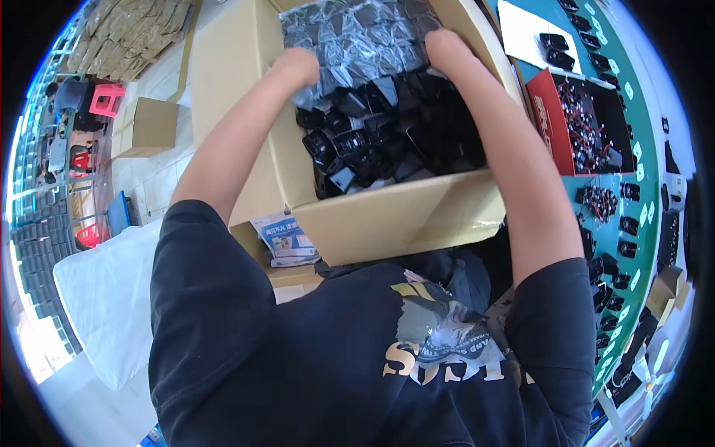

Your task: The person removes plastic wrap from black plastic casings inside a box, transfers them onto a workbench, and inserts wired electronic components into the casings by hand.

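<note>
A large cardboard box (pixel 395 216) stands open in front of me, partly filled with loose black plastic parts (pixel 357 141). Over its far half lies a shiny clear plastic sheet (pixel 350 45) with rows of pockets and dark shapes showing through. My left hand (pixel 298 67) is closed at the left edge of this sheet, beside the box's left wall. At the sheet's right edge, my right hand (pixel 448 51) is also closed, close to the right wall. The fingertips of both hands are mostly hidden.
To the right runs a green work table (pixel 529 201) with rows of small black units and a red box (pixel 551 123) of small wired parts. A smaller closed carton (pixel 145 128) sits on the floor at left, near a pink stool (pixel 109 98). White wrapped material (pixel 112 290) is lower left.
</note>
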Available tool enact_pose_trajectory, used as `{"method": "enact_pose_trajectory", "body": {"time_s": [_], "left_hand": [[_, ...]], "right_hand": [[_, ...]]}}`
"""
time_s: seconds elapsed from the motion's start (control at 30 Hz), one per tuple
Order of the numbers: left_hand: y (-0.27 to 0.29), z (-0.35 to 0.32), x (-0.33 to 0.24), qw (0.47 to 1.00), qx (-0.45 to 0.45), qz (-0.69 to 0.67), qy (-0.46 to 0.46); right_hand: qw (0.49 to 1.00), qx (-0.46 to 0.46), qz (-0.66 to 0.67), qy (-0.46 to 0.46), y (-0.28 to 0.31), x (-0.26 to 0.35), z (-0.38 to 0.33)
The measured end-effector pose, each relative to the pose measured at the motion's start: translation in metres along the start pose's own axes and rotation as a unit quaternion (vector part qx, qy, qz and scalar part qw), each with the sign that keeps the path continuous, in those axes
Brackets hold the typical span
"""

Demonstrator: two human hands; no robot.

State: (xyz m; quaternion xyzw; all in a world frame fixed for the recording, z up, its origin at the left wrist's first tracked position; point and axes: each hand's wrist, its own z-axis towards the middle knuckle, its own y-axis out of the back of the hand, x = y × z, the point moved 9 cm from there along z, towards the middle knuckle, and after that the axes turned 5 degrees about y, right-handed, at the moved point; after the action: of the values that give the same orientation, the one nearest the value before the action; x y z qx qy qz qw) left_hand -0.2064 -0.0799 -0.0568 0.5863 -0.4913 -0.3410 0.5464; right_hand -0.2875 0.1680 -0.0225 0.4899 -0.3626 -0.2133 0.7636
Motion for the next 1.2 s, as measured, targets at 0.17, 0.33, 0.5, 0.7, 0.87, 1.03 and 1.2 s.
{"method": "enact_pose_trajectory", "body": {"time_s": [0.17,0.33,0.5,0.7,0.87,1.03,1.2], "left_hand": [[-0.102,0.008,0.024,0.992,0.126,0.010,-0.021],[-0.053,0.011,0.025,0.997,0.049,-0.056,0.014],[-0.021,0.000,0.011,0.994,0.005,-0.103,0.020],[-0.012,-0.018,-0.011,0.991,0.057,-0.116,-0.025],[-0.028,-0.011,-0.013,0.992,0.092,-0.087,-0.005],[-0.030,-0.005,-0.015,0.993,0.053,-0.105,0.009],[-0.006,-0.008,-0.024,0.975,-0.040,-0.216,-0.028]], "right_hand": [[0.999,0.041,-0.024,-0.005,-0.030,-0.003,0.006],[0.996,0.064,-0.058,-0.016,-0.040,-0.011,0.010],[0.994,0.073,-0.076,-0.030,-0.039,-0.011,0.001],[0.992,0.104,-0.075,-0.016,-0.040,0.000,-0.003],[0.987,0.140,-0.082,0.001,-0.053,-0.002,0.009],[0.989,0.137,-0.047,-0.001,-0.063,-0.011,0.013],[0.997,0.041,0.042,0.039,-0.056,0.001,0.012]]}}
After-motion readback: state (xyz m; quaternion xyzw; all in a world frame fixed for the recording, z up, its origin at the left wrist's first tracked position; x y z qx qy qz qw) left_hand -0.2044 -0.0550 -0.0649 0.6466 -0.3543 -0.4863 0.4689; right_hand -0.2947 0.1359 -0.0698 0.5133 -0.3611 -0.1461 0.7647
